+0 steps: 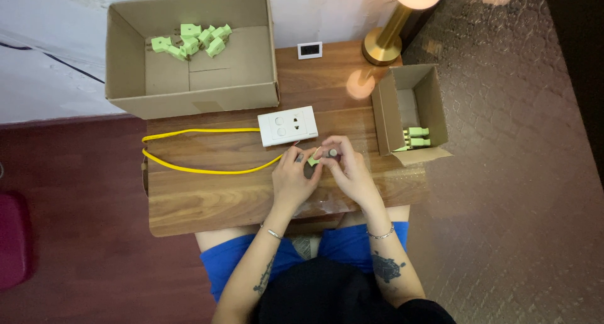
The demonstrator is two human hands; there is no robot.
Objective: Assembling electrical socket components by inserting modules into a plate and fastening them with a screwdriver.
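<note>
Green plastic connector (313, 161) sits pinched between the left hand (293, 176) and the right hand (345, 167), both closed on it above the wooden tabletop (207, 198). Just behind them lies a white socket plate (287, 126) with a yellow cable (201, 151); more green pieces lie in the large cardboard box (189, 85).

A big open brown carton (189, 88) stands at the tabletop's far left; a small open carton (434, 104) at the right edge; a small white-framed dark screen (309, 50) between them.
</note>
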